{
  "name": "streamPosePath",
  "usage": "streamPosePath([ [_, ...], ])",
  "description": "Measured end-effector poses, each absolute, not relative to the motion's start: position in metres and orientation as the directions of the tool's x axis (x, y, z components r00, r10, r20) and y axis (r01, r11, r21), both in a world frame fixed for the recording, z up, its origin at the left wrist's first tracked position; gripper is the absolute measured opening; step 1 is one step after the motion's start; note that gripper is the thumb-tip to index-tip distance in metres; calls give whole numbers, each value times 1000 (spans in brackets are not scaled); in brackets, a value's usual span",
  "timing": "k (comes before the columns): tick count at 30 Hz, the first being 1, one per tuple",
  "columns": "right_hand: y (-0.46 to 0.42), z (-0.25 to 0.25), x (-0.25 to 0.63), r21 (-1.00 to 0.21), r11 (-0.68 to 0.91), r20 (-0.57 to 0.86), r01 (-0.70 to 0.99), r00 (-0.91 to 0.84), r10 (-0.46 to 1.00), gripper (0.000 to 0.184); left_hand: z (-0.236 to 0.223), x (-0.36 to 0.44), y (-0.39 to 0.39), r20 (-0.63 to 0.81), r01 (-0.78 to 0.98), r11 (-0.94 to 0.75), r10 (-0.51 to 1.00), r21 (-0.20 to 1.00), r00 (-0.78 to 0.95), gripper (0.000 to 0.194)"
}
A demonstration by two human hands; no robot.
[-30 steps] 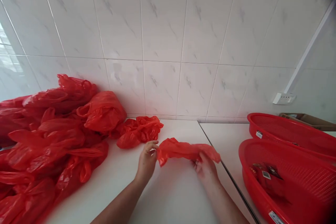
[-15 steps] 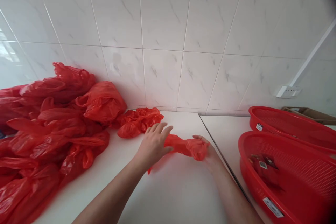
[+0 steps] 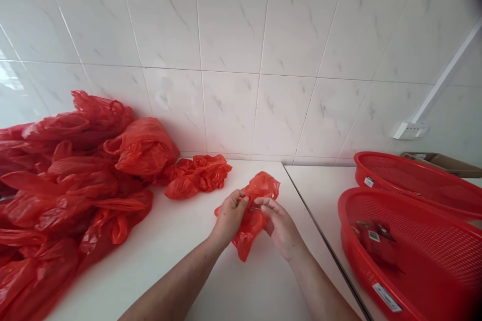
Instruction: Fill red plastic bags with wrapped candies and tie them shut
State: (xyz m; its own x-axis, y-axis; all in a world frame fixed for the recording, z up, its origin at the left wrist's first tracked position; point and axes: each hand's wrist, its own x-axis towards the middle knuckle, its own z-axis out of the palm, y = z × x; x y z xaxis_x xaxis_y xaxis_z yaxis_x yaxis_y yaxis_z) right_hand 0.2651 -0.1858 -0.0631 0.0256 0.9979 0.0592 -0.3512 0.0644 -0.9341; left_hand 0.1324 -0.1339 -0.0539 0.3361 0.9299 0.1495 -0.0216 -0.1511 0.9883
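A thin red plastic bag (image 3: pixel 250 228) is held just above the white table, crumpled, its upper part spread behind my fingers. My left hand (image 3: pixel 230 214) pinches the bag's middle between thumb and fingers. On the other side, my right hand (image 3: pixel 280 224) has its thumb and fingers closed on the bag's right edge. The fingertips of both hands nearly meet. Behind and to the left of my hands lie crumpled red bags (image 3: pixel 199 175) near the wall.
A large heap of red plastic bags (image 3: pixel 75 185) fills the left side. To the right stand a red plastic basket (image 3: pixel 348 210) with dark red packets (image 3: pixel 376 243), a second red basket (image 3: pixel 359 163) and a cardboard box (image 3: pixel 444 161). A seam (image 3: pixel 320 230) splits the tabletop. A white socket (image 3: pixel 408 131) is on the tiled wall.
My hands have come together from either side of the bag. The left hand has gone from open to pinching it. The bag, stretched sideways before, now bunches upright between both hands.
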Motion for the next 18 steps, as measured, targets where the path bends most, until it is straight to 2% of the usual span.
streamPosePath([
  [3,-181,-72,262,-987,77,72,-140,42,997,26,-50,135,-145,150,-234,-61,911,970,383,25],
  [5,-177,-77,270,-983,81,99,168,105,989,30,-45,126,-141,183,-326,-73,928,943,323,26],
  [7,-173,-79,282,-862,-3,157,508,271,950,39,-39,110,-130,221,-339,-153,960,928,172,26],
  [9,-171,-77,294,-691,-129,247,711,400,883,54,-34,90,-117,225,-301,-208,974,931,25,25],
  [11,-170,-77,303,-567,-165,314,807,397,863,63,-29,74,-111,229,-216,-239,971,947,-71,24],
  [12,-170,-78,305,-519,-147,344,842,363,866,64,-26,69,-112,279,-128,-295,951,947,-132,26],
  [14,-169,-81,306,-450,-75,389,890,271,881,55,-21,66,-124,530,142,-510,824,848,-199,35],
  [15,-168,-84,304,-429,-18,402,903,208,892,48,-18,68,-132,690,282,-641,713,714,-127,35],
  [16,-167,-87,300,-419,54,412,907,137,901,39,-16,72,-141,804,368,-756,593,541,35,30],
  [17,-166,-91,296,-430,127,418,894,73,905,31,-13,79,-148,831,372,-844,494,387,256,23],
  [18,-166,-94,290,-461,192,421,866,24,907,27,-11,87,-154,760,324,-896,432,302,486,19],
])
